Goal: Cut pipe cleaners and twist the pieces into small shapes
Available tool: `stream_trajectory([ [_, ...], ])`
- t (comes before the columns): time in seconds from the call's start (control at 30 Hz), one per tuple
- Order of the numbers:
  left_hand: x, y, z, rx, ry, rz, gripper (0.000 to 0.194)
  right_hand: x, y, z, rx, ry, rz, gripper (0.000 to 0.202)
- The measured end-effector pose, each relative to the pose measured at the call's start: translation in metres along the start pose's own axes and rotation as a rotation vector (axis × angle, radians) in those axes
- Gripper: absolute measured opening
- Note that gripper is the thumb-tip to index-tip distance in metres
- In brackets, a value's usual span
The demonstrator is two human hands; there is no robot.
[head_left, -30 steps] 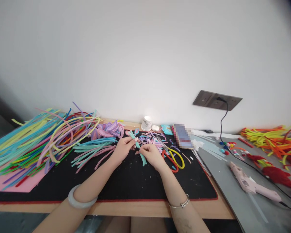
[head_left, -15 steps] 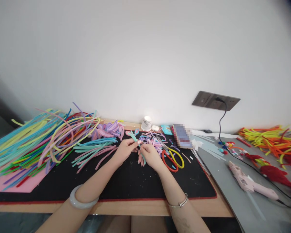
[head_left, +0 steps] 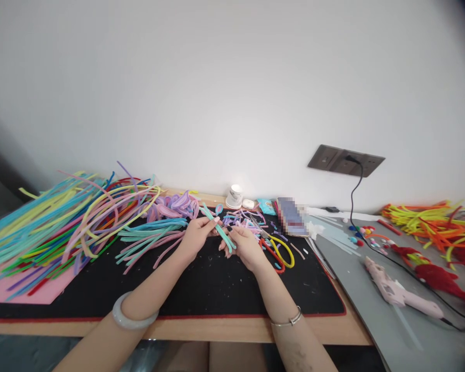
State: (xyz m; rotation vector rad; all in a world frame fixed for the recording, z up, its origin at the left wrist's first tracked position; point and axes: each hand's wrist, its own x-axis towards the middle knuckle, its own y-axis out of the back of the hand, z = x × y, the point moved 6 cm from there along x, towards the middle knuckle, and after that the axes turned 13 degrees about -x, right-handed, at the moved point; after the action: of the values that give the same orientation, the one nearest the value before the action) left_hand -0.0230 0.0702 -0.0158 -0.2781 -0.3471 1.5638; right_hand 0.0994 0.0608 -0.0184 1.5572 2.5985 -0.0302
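Observation:
Mint-green pipe cleaners [head_left: 219, 227] slant between my two hands over the black mat [head_left: 201, 292]. My left hand [head_left: 199, 235] pinches them near the middle, with their upper ends sticking out past the fingers. At their lower end, my right hand [head_left: 242, 244] has thumb and fingers closed on them. Beyond the hands a small teal loop with a pink centre [head_left: 219, 208] shows; whether it is joined to the held strips I cannot tell. Cut pastel pieces [head_left: 243, 221] lie just behind my right hand.
Scissors with red and yellow handles [head_left: 282, 252] lie right of my hands. Pipe cleaner piles [head_left: 62, 222] fill the left. A paper cup [head_left: 234, 196] and phone [head_left: 292, 217] stand near the wall. A pink glue gun [head_left: 401, 295] rests on the grey board [head_left: 352, 289].
The mint strips now lie straighter and more exposed between my hands. My right hand has shifted slightly right, and my left hand has moved slightly left.

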Motion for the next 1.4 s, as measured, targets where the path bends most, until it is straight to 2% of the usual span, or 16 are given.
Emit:
stream_trajectory([
  [0.1, 0.000, 0.001, -0.002, -0.059, 0.018, -0.005, 0.032, -0.002, 0.001, -0.003, 0.008, -0.004, -0.030, 0.023],
  [0.2, 0.000, 0.001, -0.004, -0.105, 0.052, -0.026, 0.032, -0.001, 0.003, -0.006, -0.075, 0.033, 0.016, 0.024],
  [0.37, -0.001, 0.000, -0.003, -0.091, 0.077, -0.023, 0.033, -0.001, 0.005, -0.019, -0.296, 0.244, 0.156, 0.026],
  [0.57, -0.005, -0.007, -0.001, -0.028, 0.096, -0.069, 0.035, -0.008, 0.001, -0.033, -0.592, 0.450, 0.173, 0.017],
  [0.73, -0.004, -0.008, -0.003, 0.082, 0.112, -0.095, 0.033, -0.013, -0.002, -0.040, -0.708, 0.520, 0.185, 0.019],
  [0.9, -0.004, -0.011, -0.013, 0.232, 0.155, -0.209, 0.021, -0.013, 0.001, -0.037, -0.707, 0.416, 0.205, 0.008],
  [0.97, -0.005, -0.013, -0.016, 0.266, 0.167, -0.262, 0.021, -0.012, 0.004, -0.037, -0.634, 0.374, 0.207, 0.013],
  [1.03, -0.009, -0.017, -0.019, 0.316, 0.181, -0.342, 0.021, -0.011, 0.006, -0.036, -0.534, 0.324, 0.158, 0.015],
  [1.13, -0.015, -0.023, -0.022, 0.370, 0.217, -0.456, 0.019, -0.010, 0.005, -0.032, -0.351, 0.209, 0.026, 0.008],
  [1.27, -0.020, -0.026, -0.025, 0.382, 0.299, -0.501, 0.020, -0.012, 0.006, -0.029, -0.218, 0.105, -0.044, 0.012],
  [1.4, -0.022, -0.027, -0.024, 0.401, 0.328, -0.527, 0.022, -0.013, 0.008, -0.031, -0.231, 0.129, -0.061, 0.015],
])
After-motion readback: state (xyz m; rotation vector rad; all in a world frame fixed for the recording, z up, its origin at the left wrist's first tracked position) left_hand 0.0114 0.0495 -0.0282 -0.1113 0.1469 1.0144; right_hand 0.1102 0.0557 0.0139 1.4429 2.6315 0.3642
